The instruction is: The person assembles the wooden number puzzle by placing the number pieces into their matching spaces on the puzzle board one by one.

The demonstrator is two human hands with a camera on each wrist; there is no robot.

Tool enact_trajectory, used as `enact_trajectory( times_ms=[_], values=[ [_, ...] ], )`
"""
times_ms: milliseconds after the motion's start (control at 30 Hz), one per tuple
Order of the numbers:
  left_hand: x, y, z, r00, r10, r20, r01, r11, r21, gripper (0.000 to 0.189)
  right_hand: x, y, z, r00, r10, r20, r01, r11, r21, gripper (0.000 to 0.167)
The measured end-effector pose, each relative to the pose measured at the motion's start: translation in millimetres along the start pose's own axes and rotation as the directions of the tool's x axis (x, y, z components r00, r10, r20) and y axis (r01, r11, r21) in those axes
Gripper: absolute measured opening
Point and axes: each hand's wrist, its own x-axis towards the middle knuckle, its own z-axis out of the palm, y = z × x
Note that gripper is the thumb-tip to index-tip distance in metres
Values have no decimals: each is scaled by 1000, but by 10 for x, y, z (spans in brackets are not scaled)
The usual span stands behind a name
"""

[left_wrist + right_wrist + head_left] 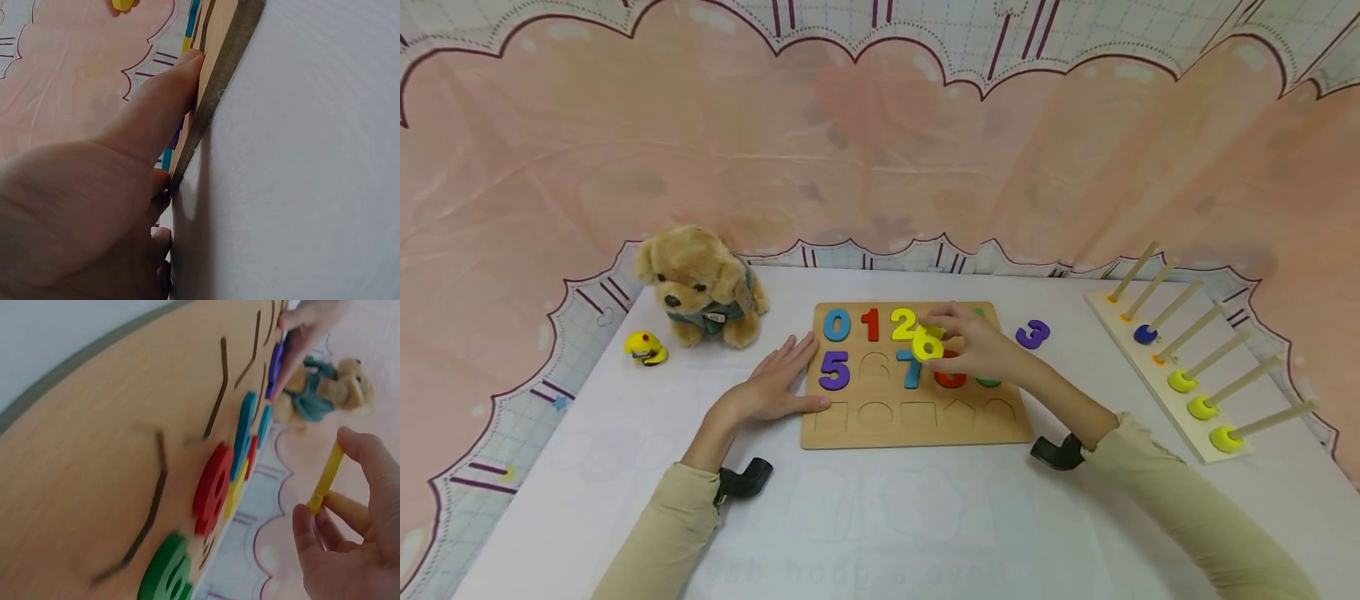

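Observation:
My right hand (983, 346) pinches a yellow number six (927, 343) between thumb and fingers, held above the wooden number puzzle board (857, 437). In the right wrist view the yellow six (327, 476) appears edge-on, apart from the board. My left hand (769, 387) lies at the board's left side with fingers spread, its thumb (181, 75) resting over the rim. A blue zero (837, 325), red one (870, 325), yellow two (903, 324), purple five (834, 371) and blue seven (911, 369) sit on the board. My right hand partly covers the red eight (951, 380) and green pieces. An outlined six-shaped slot (874, 367) shows bare wood.
A purple three (1033, 334) lies on the white table right of the board. Further right stands a peg rack (1138, 375) with yellow and blue beads. At the back left are a plush dog (700, 287) and a small yellow toy (645, 347).

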Motion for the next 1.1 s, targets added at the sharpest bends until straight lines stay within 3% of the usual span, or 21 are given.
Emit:
enact_trajectory(
  times_ms=[133,367,500,1100],
  values=[
    [0,-7,0,1000,5,1,-5,1000,4,100,90,-97,114,996,-30,86,33,999,-32,60],
    [7,-15,8,1000,15,-2,-15,1000,7,100,264,-265,268,981,-24,195,62,979,-193,63],
    [17,-33,16,1000,22,-11,-21,1000,17,100,356,-289,355,972,-18,235,67,977,-201,63],
    [12,-47,16,1000,15,-10,-15,1000,6,100,484,-290,506,960,11,281,60,968,-243,64]
  ],
)
